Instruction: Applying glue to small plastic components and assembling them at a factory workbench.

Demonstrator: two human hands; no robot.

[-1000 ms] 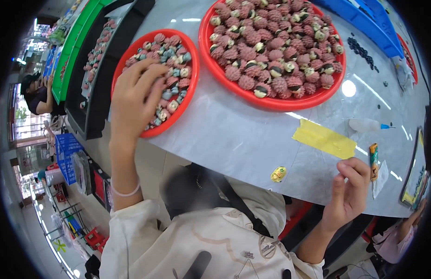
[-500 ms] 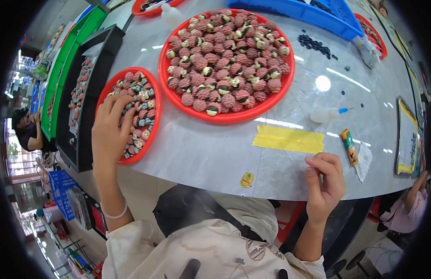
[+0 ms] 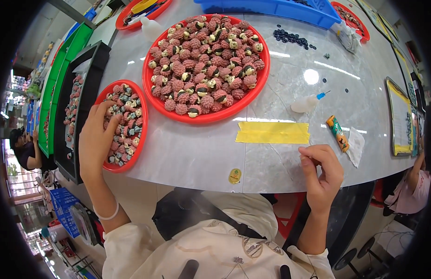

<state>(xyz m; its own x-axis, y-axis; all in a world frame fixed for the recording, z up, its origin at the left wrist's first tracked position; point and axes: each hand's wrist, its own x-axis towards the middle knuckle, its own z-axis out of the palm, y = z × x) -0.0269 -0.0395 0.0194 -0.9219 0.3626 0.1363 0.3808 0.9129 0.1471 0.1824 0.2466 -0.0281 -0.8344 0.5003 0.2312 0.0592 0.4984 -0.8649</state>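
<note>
My left hand point(image 3: 97, 139) reaches over the left rim of a small oval red tray point(image 3: 140, 144). Its thumb and fingers are apart, with the tips at small pink, grey-blue and cream pieces point(image 3: 127, 121). Whether a fingertip touches one is hard to tell. Above the table's front edge is my right hand point(image 3: 321, 174), closed, its thumb and forefinger nearly meeting; anything between them is too small to make out. A strip of yellow tape point(image 3: 272, 133) lies just beyond it. A larger red tray point(image 3: 211, 117) holds a heap of pink knobbly pieces point(image 3: 201, 65) with cream and black parts.
Right of the tape lie a white squeeze bottle point(image 3: 305, 103) with a blue needle tip, an orange-green wrapper point(image 3: 338, 134) and a white tissue point(image 3: 356, 146). Dark rings point(image 3: 292, 38) lie before a blue bin point(image 3: 271, 16). A black tray point(image 3: 87, 88) stands left.
The view has shifted, so the table things sit further left in it. My left hand has drawn slightly toward the small tray's left side. My right hand keeps its closed shape.
</note>
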